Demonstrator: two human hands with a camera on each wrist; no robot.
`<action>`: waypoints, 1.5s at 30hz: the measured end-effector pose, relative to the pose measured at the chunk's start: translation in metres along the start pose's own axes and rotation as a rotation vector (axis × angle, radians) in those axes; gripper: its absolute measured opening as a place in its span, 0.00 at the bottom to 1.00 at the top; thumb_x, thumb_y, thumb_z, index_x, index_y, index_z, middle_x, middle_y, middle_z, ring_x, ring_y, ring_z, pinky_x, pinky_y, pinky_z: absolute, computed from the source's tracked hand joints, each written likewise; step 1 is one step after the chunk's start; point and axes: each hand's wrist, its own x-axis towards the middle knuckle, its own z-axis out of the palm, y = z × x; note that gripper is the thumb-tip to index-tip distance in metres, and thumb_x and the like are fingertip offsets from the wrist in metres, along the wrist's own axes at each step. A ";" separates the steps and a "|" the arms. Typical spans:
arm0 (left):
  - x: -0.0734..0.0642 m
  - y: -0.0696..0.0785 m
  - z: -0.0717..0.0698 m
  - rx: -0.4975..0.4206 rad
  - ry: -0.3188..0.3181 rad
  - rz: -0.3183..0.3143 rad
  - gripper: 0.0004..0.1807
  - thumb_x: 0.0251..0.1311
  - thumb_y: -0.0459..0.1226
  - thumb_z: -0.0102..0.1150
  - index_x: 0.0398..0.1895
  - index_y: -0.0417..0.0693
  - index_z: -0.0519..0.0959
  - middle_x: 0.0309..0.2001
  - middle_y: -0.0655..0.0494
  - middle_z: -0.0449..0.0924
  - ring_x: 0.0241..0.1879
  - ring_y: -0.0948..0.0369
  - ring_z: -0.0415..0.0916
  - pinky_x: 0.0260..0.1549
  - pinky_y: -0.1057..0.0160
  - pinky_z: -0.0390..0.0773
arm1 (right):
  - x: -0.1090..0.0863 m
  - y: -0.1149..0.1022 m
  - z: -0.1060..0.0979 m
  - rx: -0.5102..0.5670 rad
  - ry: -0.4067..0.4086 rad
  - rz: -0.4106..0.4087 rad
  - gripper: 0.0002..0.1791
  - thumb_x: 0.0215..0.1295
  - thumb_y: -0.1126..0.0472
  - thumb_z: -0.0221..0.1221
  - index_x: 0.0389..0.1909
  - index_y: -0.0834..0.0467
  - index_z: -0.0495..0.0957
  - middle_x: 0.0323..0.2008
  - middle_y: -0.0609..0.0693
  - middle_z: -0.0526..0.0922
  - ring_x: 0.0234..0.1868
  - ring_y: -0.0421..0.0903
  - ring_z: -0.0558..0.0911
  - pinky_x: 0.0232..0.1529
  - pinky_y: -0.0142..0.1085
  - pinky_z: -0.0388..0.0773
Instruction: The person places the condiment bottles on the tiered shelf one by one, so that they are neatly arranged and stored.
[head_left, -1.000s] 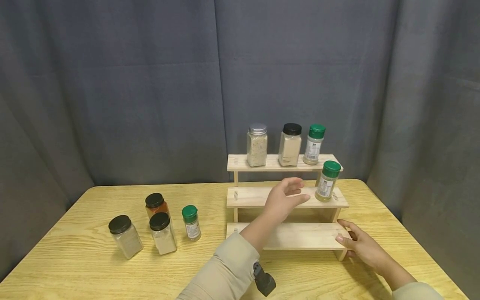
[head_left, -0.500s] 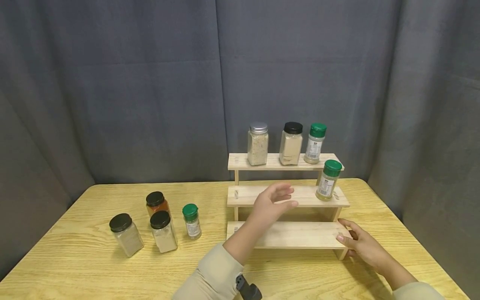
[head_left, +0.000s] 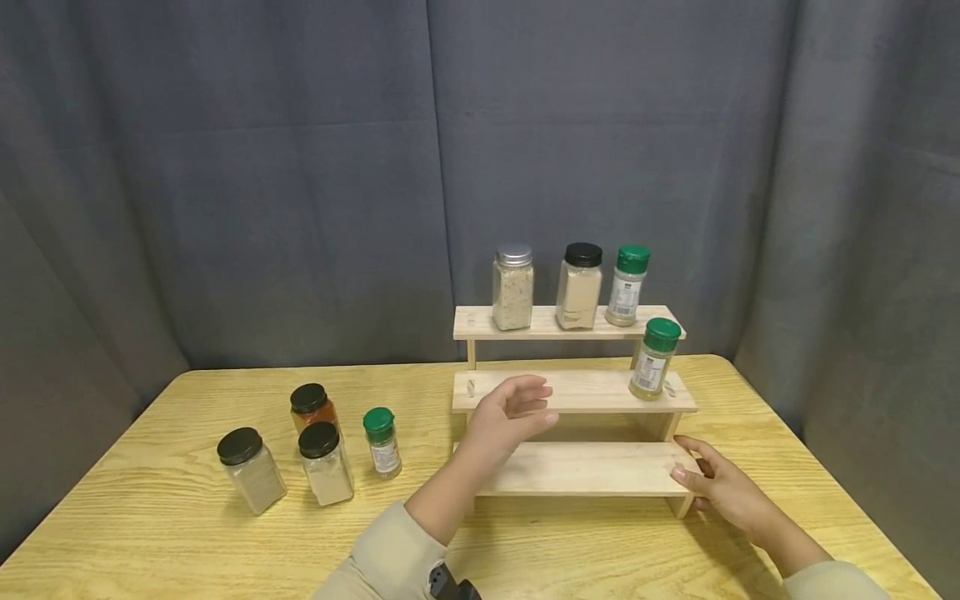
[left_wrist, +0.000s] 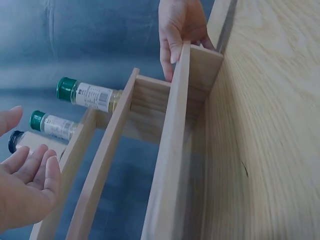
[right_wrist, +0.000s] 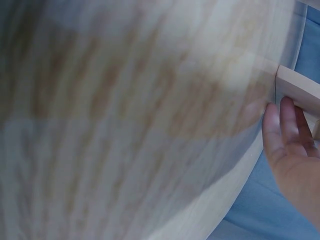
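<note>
A three-tier wooden rack (head_left: 585,471) stands on the table. My left hand (head_left: 504,425) hangs in front of its middle tier, fingers loosely bent and holding nothing. In the left wrist view that hand (left_wrist: 25,185) has its palm turned up. My right hand (head_left: 731,493) grips the right end of the bottom tier, thumb on top and fingers at the side. On the middle tier's right end sits a green-capped spice jar (head_left: 654,360). The top tier bears a silver-lidded jar (head_left: 513,292), a black-lidded jar (head_left: 581,292) and another green-capped spice jar (head_left: 626,287), all upright.
Left of the rack, several jars stand on the wooden table (head_left: 187,550): a small green-capped one (head_left: 384,450), two black-lidded pale ones, nearer (head_left: 327,475) and farther left (head_left: 258,479), and a black-lidded reddish jar (head_left: 315,408) behind. Grey curtains (head_left: 300,208) surround the table.
My left hand has moved left along the middle tier, away from the green-capped spice jar there. The right hand keeps its place at the rack's end, and the jars stay put.
</note>
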 end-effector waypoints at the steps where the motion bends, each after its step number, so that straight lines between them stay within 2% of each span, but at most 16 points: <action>1: -0.001 -0.001 -0.002 0.004 0.002 0.000 0.26 0.48 0.37 0.61 0.53 0.42 0.67 0.49 0.49 0.72 0.47 0.57 0.70 0.44 0.63 0.70 | 0.000 0.000 0.000 -0.001 0.001 0.000 0.35 0.62 0.58 0.50 0.62 0.66 0.44 0.50 0.74 0.61 0.41 0.55 0.73 0.36 0.42 0.73; 7: -0.008 -0.004 -0.015 0.022 -0.002 -0.002 0.27 0.49 0.37 0.60 0.54 0.40 0.66 0.49 0.47 0.70 0.48 0.56 0.68 0.46 0.61 0.69 | -0.001 -0.001 0.000 0.004 -0.002 -0.005 0.35 0.61 0.58 0.50 0.62 0.67 0.44 0.49 0.74 0.61 0.41 0.54 0.74 0.36 0.42 0.73; 18: -0.027 -0.002 -0.043 0.069 0.030 -0.017 0.27 0.51 0.36 0.59 0.54 0.38 0.65 0.49 0.45 0.70 0.49 0.52 0.66 0.45 0.62 0.69 | 0.000 0.000 0.001 0.021 -0.010 -0.014 0.36 0.61 0.59 0.50 0.62 0.68 0.43 0.47 0.72 0.64 0.39 0.54 0.75 0.36 0.43 0.74; 28: -0.044 0.004 -0.070 0.094 0.124 -0.054 0.27 0.49 0.35 0.60 0.54 0.39 0.65 0.48 0.48 0.71 0.50 0.53 0.66 0.47 0.59 0.68 | -0.001 0.001 0.001 0.015 0.001 -0.012 0.35 0.61 0.59 0.50 0.62 0.67 0.44 0.48 0.73 0.62 0.41 0.54 0.74 0.36 0.42 0.74; 36: -0.062 0.002 -0.088 0.103 0.199 -0.093 0.22 0.52 0.30 0.56 0.52 0.40 0.67 0.47 0.47 0.71 0.48 0.52 0.67 0.46 0.61 0.69 | -0.001 -0.001 0.000 -0.022 0.015 -0.002 0.35 0.61 0.57 0.51 0.62 0.65 0.45 0.51 0.75 0.59 0.42 0.55 0.73 0.35 0.41 0.72; 45: -0.082 0.001 -0.109 0.142 0.214 -0.173 0.24 0.53 0.31 0.56 0.54 0.40 0.64 0.50 0.46 0.68 0.50 0.52 0.66 0.46 0.61 0.69 | -0.001 -0.002 0.000 -0.001 0.005 -0.008 0.35 0.61 0.58 0.51 0.62 0.66 0.44 0.49 0.73 0.63 0.40 0.53 0.74 0.34 0.39 0.72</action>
